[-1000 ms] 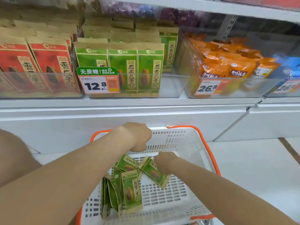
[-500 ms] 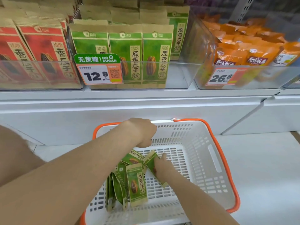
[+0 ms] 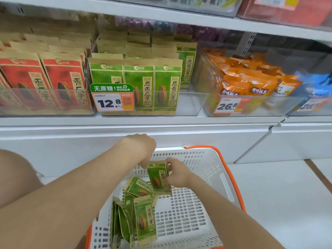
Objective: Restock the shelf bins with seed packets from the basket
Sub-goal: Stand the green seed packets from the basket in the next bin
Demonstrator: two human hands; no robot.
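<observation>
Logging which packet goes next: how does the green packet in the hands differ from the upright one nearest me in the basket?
The held packet is gripped by the right hand, with the left hand at its top corner; no hand touches the near packet. The held packet's face is partly covered; the near packet's shows whole. Both share the green seed design.

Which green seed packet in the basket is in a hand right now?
The raised packet at the back of the basket, gripped by the right hand. The other packets lie or lean loose nearer the front.
</observation>
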